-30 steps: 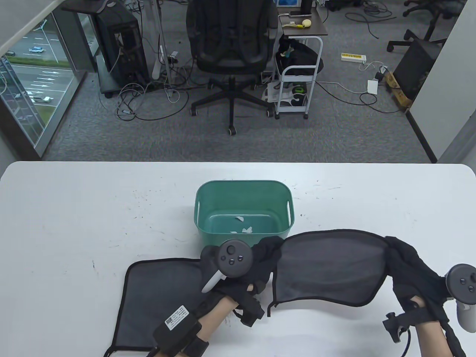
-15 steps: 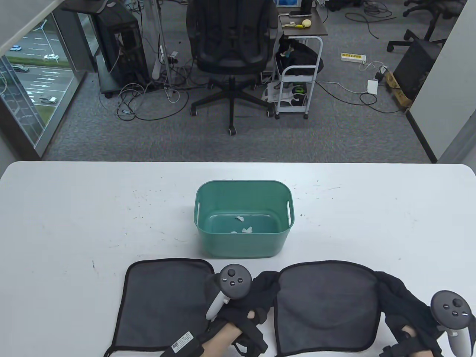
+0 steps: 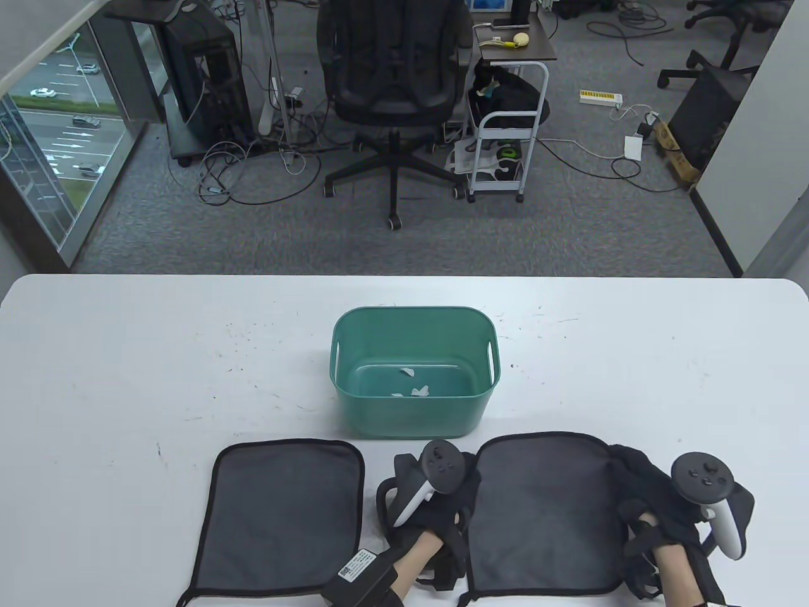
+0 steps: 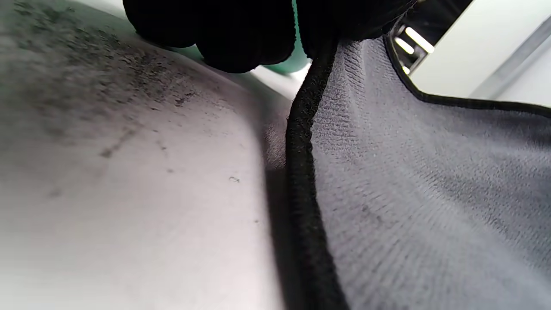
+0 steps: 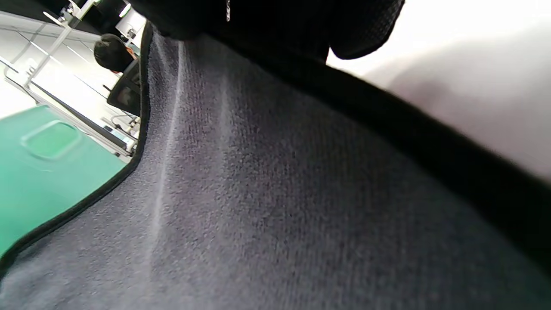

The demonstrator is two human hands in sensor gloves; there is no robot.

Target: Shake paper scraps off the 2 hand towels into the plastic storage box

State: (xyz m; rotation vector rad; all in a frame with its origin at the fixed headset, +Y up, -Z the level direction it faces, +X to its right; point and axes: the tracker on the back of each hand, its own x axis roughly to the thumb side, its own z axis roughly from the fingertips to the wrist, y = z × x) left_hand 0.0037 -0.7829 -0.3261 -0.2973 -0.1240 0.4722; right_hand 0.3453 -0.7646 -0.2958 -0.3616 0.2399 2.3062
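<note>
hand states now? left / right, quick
Left hand: pinching the left edge of the right towel.
Right hand: gripping that towel's right edge.

White table (image 3: 126,379) carries green box (image 3: 414,373) (scraps inside) and two towels (image 3: 281,515).

floor: grey carpet (image 3: 569,234) | black office chair (image 3: 392,82) | white trolley (image 3: 505,152) | window (image 3: 44,145) left

towels: two grey, black-edged, flat, left (image 3: 284,515) / right (image 3: 543,512) | box (image 3: 414,430): green, upright, scraps (image 3: 414,389) inside
</note>
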